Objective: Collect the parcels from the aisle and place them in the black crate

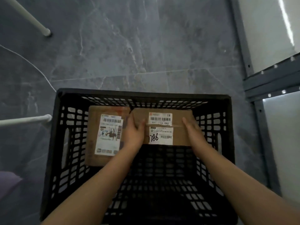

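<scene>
Your left hand curls its grip round the 786 parcel's left edge while your right hand presses flat opposite. Held at the crate's 12 o'clock beside the left parcel, probably to save room.

The left hand and right hand cover both ends of the smaller parcel. The left hand also hides a strip of the larger parcel. The fine label print is blurred. The metal shelving runs off the right edge.
</scene>
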{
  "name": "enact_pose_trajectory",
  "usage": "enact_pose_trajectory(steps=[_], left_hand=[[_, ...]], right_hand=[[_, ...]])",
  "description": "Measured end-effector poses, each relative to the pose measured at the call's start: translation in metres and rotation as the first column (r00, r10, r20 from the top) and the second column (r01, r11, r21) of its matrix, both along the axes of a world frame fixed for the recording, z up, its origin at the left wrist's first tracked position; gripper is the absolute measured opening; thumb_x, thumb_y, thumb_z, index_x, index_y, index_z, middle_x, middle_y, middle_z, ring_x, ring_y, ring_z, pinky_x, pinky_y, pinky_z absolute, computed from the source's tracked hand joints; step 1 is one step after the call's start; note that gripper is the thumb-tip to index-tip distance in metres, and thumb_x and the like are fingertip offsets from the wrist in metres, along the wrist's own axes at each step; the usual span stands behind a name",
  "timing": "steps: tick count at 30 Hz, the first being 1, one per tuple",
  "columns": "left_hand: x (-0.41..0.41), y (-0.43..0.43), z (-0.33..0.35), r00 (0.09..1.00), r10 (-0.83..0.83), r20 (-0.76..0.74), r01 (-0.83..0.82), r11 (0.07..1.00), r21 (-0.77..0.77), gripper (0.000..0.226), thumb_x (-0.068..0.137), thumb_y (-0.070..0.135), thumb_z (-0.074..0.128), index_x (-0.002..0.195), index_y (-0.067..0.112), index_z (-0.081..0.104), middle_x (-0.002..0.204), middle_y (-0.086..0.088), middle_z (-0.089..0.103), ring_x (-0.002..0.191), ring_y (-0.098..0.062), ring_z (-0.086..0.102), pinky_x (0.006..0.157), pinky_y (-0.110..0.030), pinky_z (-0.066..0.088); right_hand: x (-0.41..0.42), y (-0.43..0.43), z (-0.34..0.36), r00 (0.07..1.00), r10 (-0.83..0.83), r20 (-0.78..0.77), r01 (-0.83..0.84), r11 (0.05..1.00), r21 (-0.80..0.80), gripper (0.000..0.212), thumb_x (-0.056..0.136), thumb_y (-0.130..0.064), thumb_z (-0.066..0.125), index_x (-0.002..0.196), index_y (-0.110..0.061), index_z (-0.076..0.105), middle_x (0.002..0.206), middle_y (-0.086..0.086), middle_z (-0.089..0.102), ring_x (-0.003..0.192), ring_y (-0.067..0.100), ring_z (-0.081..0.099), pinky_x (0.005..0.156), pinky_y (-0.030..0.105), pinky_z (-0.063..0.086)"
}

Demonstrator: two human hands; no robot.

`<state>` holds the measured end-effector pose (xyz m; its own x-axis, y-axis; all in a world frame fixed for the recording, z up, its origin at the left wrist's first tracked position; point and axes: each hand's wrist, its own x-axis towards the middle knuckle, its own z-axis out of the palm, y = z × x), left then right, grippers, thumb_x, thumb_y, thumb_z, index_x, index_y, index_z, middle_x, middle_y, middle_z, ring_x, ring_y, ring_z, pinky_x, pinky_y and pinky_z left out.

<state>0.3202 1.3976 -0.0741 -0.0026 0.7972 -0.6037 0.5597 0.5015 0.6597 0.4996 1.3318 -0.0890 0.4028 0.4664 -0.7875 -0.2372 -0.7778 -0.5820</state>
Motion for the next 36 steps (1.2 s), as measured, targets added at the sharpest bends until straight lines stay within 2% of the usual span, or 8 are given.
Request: enact_pose_trajectory(steps=[7, 10, 15, 21, 25, 30, 33, 36], left_hand=[[0.010, 0.000, -0.030, 0.993, 0.004, -0.121, 0.023, 0.975, 0.220, 0.050, 0.097, 0.022, 0.048, 0.143, 0.010, 0.034, 0.142, -0.008, 0.046, 0.127, -0.020, 0.046, 0.094, -0.010, 0.028], [0.005, -0.006, -0.035, 0.986, -0.029, -0.161, 0.069, 0.965, 0.251, 0.054, 0.097, 0.022, 0.046, 0.146, 0.007, 0.028, 0.144, -0.014, 0.041, 0.127, -0.027, 0.047, 0.108, -0.027, 0.034], [-0.002, -0.013, -0.042, 0.899, -0.233, -0.372, 0.366, 0.866, 0.341, 0.049, 0.097, 0.001, 0.041, 0.144, -0.004, 0.028, 0.156, -0.020, 0.015, 0.144, -0.031, 0.018, 0.115, -0.031, 0.017], [-0.003, -0.006, -0.036, 0.899, -0.311, -0.309, 0.416, 0.827, 0.378, 0.049, 0.091, -0.008, 0.043, 0.140, 0.000, 0.039, 0.155, -0.013, 0.023, 0.145, -0.026, 0.018, 0.118, -0.039, 0.022], [-0.008, 0.003, 0.017, 0.938, -0.301, -0.170, 0.345, 0.855, 0.388, 0.035, 0.094, 0.005, 0.046, 0.129, 0.005, 0.053, 0.138, -0.008, 0.050, 0.129, -0.022, 0.044, 0.100, -0.013, 0.027], [-0.030, 0.013, 0.132, 0.989, -0.144, -0.043, 0.150, 0.937, 0.316, 0.027, 0.092, 0.008, 0.052, 0.117, 0.014, 0.061, 0.119, -0.001, 0.060, 0.109, -0.010, 0.055, 0.098, -0.025, 0.042], [-0.037, 0.021, 0.246, 0.985, -0.170, 0.036, 0.147, 0.926, 0.347, 0.024, 0.090, 0.007, 0.056, 0.111, 0.019, 0.060, 0.118, -0.002, 0.057, 0.096, 0.004, 0.055, 0.093, -0.018, 0.044], [-0.030, 0.030, 0.357, 0.965, -0.197, 0.172, 0.155, 0.961, 0.229, 0.023, 0.091, 0.015, 0.058, 0.101, 0.036, 0.057, 0.116, -0.002, 0.060, 0.106, -0.013, 0.060, 0.094, -0.032, 0.050]], right_hand=[[-0.010, 0.002, -0.032, 0.997, 0.004, 0.080, -0.012, 0.995, 0.100, 0.048, 0.094, -0.037, 0.050, 0.138, -0.020, 0.042, 0.115, -0.002, 0.058, 0.084, -0.004, 0.055, 0.052, 0.000, 0.042], [-0.014, 0.000, -0.032, 0.994, 0.032, 0.102, -0.044, 0.992, 0.119, 0.052, 0.093, -0.036, 0.050, 0.141, -0.020, 0.037, 0.118, -0.001, 0.056, 0.084, -0.007, 0.053, 0.058, 0.000, 0.043], [-0.018, 0.003, -0.031, 0.990, 0.073, 0.123, -0.093, 0.981, 0.169, 0.058, 0.094, -0.035, 0.049, 0.146, -0.028, 0.024, 0.120, -0.007, 0.051, 0.094, 0.001, 0.053, 0.073, 0.009, 0.042], [-0.019, 0.007, -0.026, 0.976, 0.120, 0.182, -0.147, 0.979, 0.143, 0.061, 0.094, -0.041, 0.047, 0.147, -0.026, 0.022, 0.137, 0.003, 0.047, 0.114, 0.014, 0.050, 0.094, 0.027, 0.041], [-0.018, 0.010, 0.013, 0.972, 0.135, 0.190, -0.157, 0.982, 0.107, 0.066, 0.094, -0.041, 0.046, 0.149, -0.023, 0.015, 0.152, 0.003, 0.031, 0.136, 0.020, 0.035, 0.100, 0.027, 0.032], [-0.021, 0.003, 0.116, 0.959, 0.163, 0.231, -0.187, 0.978, 0.088, 0.062, 0.094, -0.030, 0.051, 0.148, -0.019, 0.021, 0.151, 0.004, 0.032, 0.138, 0.018, 0.033, 0.103, 0.025, 0.027], [-0.026, -0.004, 0.220, 0.949, 0.275, 0.156, -0.291, 0.953, 0.089, 0.060, 0.093, -0.024, 0.054, 0.146, -0.021, 0.026, 0.144, 0.003, 0.042, 0.132, 0.018, 0.041, 0.107, 0.031, 0.033], [-0.023, 0.004, 0.331, 0.946, 0.288, 0.151, -0.308, 0.941, 0.138, 0.058, 0.092, -0.019, 0.055, 0.144, -0.018, 0.029, 0.139, 0.003, 0.046, 0.130, 0.019, 0.042, 0.109, 0.036, 0.035]])
